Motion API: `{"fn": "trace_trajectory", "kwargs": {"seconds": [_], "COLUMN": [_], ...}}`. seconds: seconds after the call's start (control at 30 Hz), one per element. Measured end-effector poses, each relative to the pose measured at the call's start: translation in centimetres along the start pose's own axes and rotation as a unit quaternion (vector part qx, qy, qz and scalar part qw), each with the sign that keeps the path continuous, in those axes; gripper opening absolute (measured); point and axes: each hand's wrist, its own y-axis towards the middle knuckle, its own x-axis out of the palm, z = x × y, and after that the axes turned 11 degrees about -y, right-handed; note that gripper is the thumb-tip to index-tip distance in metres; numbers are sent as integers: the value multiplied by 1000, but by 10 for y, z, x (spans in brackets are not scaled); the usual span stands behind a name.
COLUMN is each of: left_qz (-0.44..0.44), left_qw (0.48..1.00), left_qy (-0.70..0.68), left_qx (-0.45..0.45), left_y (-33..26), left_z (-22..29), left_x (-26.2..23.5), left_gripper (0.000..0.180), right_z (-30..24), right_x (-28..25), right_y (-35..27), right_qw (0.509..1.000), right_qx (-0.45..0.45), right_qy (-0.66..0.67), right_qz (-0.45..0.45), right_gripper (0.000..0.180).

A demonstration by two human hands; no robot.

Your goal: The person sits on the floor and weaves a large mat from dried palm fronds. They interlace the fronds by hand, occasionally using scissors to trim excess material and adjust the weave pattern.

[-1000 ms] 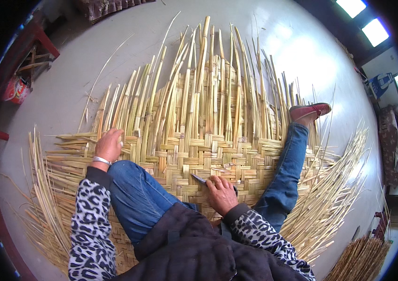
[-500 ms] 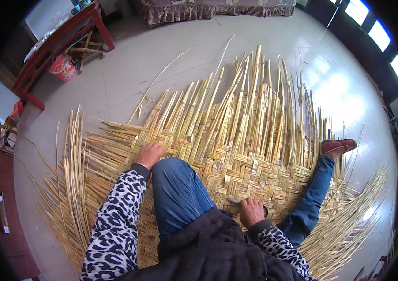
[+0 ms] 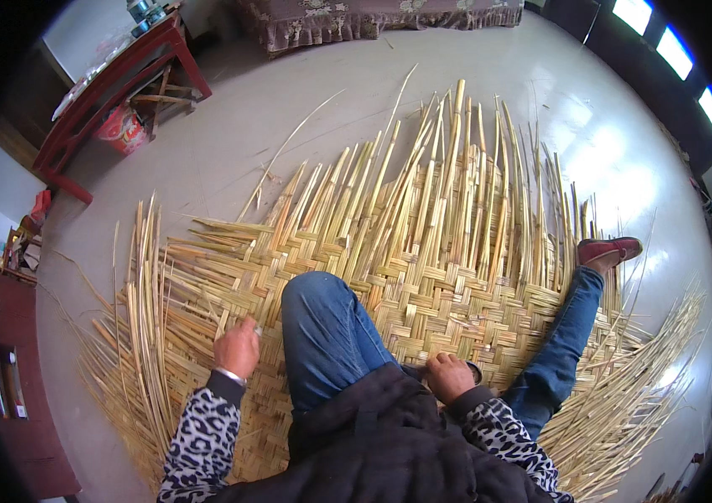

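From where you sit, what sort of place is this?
Probably a room in a home: a partly woven mat lies on the smooth floor, with a red table and furniture under a flowered, frilled cover beyond.

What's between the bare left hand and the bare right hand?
In the head view, the bent leg in blue jeans is between the left hand and right hand, above the woven straw-coloured mat.

Yellow woven mat [image 3: 423,314] flat on grey floor [image 3: 289,84], edge strips [image 3: 448,168] loose.
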Motion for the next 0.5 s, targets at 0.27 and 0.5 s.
{"fn": "trace_trajectory", "kwargs": {"seconds": [0.27, 0.5], "left_qz": [24, -75], "left_qw": [981, 988], "left_qy": [-190, 9], "left_qx": [-12, -134], "left_y": [-25, -20], "left_z": [56, -29], "left_x": [-14, 37], "left_gripper": [13, 20], "right_z": [4, 14], "right_x": [-1, -1], "right_y": [2, -4], "right_qw": [999, 993], "right_qx": [6, 8], "right_qy": [43, 109], "right_qz": [3, 34], "right_gripper": [23, 23]}}
